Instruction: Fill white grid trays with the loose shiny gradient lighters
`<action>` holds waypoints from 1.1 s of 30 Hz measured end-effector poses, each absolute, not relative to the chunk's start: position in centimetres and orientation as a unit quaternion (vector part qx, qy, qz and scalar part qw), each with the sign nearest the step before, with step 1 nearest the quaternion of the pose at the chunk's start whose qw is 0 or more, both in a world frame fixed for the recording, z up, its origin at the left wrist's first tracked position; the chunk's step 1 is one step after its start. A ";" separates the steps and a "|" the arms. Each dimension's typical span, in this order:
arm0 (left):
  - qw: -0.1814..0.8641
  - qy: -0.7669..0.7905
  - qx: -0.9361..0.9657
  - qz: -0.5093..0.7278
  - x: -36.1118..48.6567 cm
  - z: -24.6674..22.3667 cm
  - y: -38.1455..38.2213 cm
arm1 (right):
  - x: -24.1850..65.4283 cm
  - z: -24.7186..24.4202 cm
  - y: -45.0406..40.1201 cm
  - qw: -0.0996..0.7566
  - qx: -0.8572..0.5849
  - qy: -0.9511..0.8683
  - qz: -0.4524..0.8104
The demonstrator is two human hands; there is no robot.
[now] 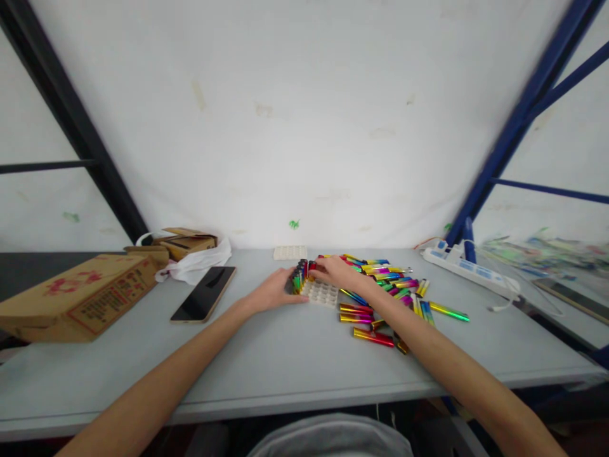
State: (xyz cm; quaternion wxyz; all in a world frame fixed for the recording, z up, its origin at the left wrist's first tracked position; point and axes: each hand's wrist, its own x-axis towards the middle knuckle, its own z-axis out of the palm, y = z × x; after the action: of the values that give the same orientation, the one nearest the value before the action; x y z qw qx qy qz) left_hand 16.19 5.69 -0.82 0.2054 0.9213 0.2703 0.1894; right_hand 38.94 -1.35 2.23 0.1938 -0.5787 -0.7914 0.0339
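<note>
A pale tray with rows of round pockets (321, 293) lies on the table between my hands. Dark-topped shiny tubes (299, 275) stand upright in its left part. My left hand (275, 291) rests at the tray's left side, thumb and fingers spread around the standing tubes. My right hand (333, 271) reaches over the tray's back right, its fingers closed at a red tube (312, 266). Loose metallic tubes in red, gold, green, blue and purple (373, 337) lie in a pile right of the tray, partly under my right forearm.
A second pale tray (290, 252) lies at the back by the wall. To the left are a phone (203, 294), a white plastic bag (197, 263), and a large cardboard box (78, 297). A power strip (469, 271) sits at the right.
</note>
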 end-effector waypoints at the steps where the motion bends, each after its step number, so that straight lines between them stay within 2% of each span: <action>1: 0.205 0.269 0.921 0.191 16.2 -0.8 5.6 | 39.1 2.4 -1.4 0.192 -0.572 -0.796 0.050; 7: 0.210 0.267 0.920 0.195 16.1 -0.9 5.7 | 42.3 3.6 -0.8 0.234 -0.483 -0.810 0.237; 10: 0.210 0.273 0.918 0.198 16.1 -1.0 5.8 | 43.9 3.6 0.5 0.255 -0.535 -0.790 0.158; 13: 0.209 0.282 0.915 0.199 16.2 -1.0 5.8 | 44.3 3.1 1.9 0.194 -0.556 -0.806 0.060; 16: 0.208 0.274 0.919 0.194 16.2 -0.8 5.7 | 43.6 2.4 2.7 0.126 -0.524 -0.841 0.048; 24: 0.208 0.278 0.917 0.194 16.1 -0.5 5.4 | 42.0 1.4 2.5 0.058 -0.535 -0.841 -0.053; 27: 0.218 0.277 0.913 0.205 16.1 -0.4 5.3 | 42.0 1.5 2.5 0.101 -0.559 -0.822 -0.044; 33: 0.212 0.279 0.917 0.192 16.1 -0.4 5.3 | 43.1 2.5 2.0 0.319 -0.585 -0.743 0.060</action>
State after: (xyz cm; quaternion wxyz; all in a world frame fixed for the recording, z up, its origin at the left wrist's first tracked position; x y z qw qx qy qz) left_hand 16.08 5.28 -0.40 0.2118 0.9168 0.2788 0.1918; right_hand 43.07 2.01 2.48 0.3191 -0.5855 -0.7428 0.0598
